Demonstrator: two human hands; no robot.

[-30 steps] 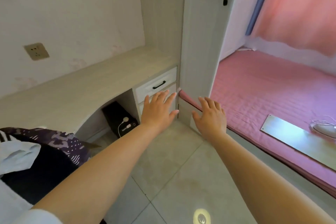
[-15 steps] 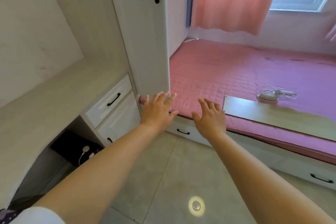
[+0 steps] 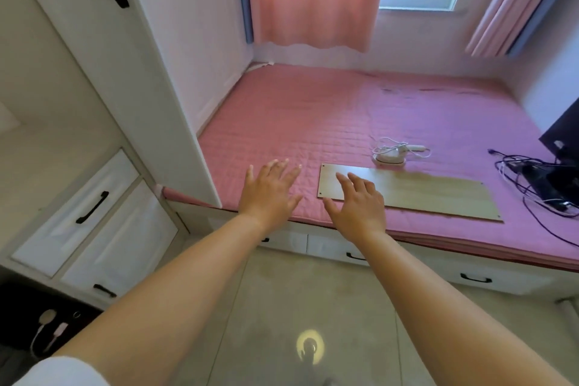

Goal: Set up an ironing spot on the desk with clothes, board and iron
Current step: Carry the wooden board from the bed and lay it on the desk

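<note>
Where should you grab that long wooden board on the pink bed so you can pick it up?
Probably by its long edges. The board lies flat on the bed, so come from the near side, slide fingers under its near long edge by the left corner and tip it up. Both hands are empty.

Pink quilted bed (image 3: 282,122) with board (image 3: 423,194), small iron (image 3: 388,158), perhaps tangled cables (image 3: 532,178).

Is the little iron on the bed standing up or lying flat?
Lying flat: the iron rests soleplate-down on the pink bed cover, its cord loosely piled around it, just beyond the board.
</note>
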